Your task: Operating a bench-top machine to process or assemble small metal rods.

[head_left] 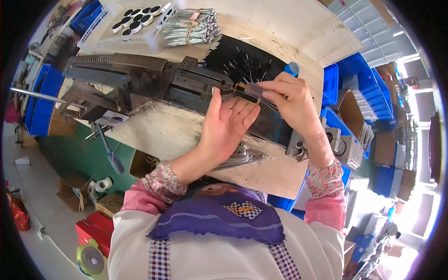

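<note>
My left hand (pixel 226 123) is palm up with fingers stretched out and thumb apart. Its fingertips lie against the near edge of a narrow black block with yellowish edges (pixel 246 95), at the end of the metal machine (pixel 191 86). Between thumb and fingers, my right hand (pixel 291 95) pinches a small grey-brown flat piece (pixel 255 90) over that block; its exact kind is unclear. Just beyond both hands, several thin wire brushes with black bristles (pixel 247 70) lie on a dark sheet. A pile of bent wires (pixel 240 157) rests below my left hand, on the near side.
A tied bundle of wires (pixel 191 28) lies at the back, beside a clear plastic crate (pixel 100 39) of round black-topped pieces. A blue cap-like object (pixel 292 68) stands beyond my right hand. Blue bins (pixel 357 74) are on the right; a lever (pixel 111 154) hangs at left.
</note>
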{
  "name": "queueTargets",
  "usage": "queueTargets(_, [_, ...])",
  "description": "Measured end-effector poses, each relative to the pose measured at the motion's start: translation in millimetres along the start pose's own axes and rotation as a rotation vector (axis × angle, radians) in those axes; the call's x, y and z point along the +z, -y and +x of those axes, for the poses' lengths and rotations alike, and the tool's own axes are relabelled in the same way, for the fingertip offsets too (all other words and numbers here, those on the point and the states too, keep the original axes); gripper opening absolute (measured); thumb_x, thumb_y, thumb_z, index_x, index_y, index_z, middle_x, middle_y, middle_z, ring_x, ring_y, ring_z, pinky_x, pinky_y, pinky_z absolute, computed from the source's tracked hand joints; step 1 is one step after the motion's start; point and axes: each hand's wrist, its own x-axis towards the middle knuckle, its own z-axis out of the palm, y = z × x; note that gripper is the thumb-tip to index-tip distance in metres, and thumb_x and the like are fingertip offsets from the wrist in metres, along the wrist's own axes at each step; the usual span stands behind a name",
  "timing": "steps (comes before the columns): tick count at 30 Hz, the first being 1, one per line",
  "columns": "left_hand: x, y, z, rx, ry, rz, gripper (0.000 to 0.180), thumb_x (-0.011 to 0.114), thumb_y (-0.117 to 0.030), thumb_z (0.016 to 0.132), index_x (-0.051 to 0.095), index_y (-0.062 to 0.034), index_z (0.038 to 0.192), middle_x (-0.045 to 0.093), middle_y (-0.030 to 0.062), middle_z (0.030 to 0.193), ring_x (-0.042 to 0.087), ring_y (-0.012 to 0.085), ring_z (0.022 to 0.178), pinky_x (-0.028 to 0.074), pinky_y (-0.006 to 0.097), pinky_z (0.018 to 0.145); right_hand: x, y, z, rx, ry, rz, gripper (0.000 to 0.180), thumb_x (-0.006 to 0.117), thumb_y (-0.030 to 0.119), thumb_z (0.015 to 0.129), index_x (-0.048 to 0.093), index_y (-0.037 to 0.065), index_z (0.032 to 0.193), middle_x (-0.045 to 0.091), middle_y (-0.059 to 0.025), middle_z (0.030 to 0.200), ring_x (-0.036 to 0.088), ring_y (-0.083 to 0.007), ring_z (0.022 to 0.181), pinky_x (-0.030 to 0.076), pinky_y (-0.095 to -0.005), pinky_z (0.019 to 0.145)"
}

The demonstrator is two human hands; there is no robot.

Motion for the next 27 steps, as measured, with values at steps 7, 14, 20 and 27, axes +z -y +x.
queueTargets(7, [3.8,-2.8,2.6,0.017,0.017,0.113,0.070,0.029,-0.057,0.097,0.044,0.0059,0.124,0.052,0.0157,0.126,0.047,0.0255,0.121,0.032,0.038,0.110,0.9,4.6,-2.7,-0.181,-0.029,-0.249,0.018,0.068,0.008,0.074,0.073,0.013,0.090,0.057,-0.0039,0.075,0.057,-0.0228,0.076,0.037,-0.0340,0.078])
queueTargets(14, [6.0,-6.0,0.1,0.009,0.033,0.122,0.075,0.028,-0.056,0.097,0.040,0.0120,0.127,0.049,0.0235,0.130,0.042,0.0329,0.128,0.029,0.042,0.112,-7.6,16.4,-4.2,-0.319,-0.265,-0.121,0.014,0.061,0.009,0.081,0.065,0.009,0.095,0.064,-0.0081,0.078,0.063,-0.0291,0.074,0.050,-0.0398,0.064])
queueTargets(20, [-2.6,-6.9,3.2,0.025,-0.004,0.120,0.057,0.035,-0.056,0.096,0.051,-0.0027,0.089,0.056,0.0067,0.091,0.053,0.0222,0.105,0.035,0.040,0.105,10.4,36.7,-22.5,-0.147,-0.099,-0.478,0.020,0.058,0.005,0.077,0.056,-0.003,0.096,0.060,-0.0132,0.060,0.065,-0.0301,0.058,0.051,-0.0372,0.048])
queueTargets(27, [21.1,-11.3,-2.4,0.002,-0.089,0.146,0.049,0.039,-0.048,0.097,0.047,-0.0010,0.085,0.057,0.0131,0.096,0.054,0.0257,0.102,0.036,0.040,0.103,21.3,39.4,-20.4,-0.312,-0.003,-0.616,0.025,0.057,-0.002,0.070,0.054,-0.005,0.095,0.060,-0.0172,0.061,0.063,-0.0341,0.060,0.050,-0.0417,0.050])
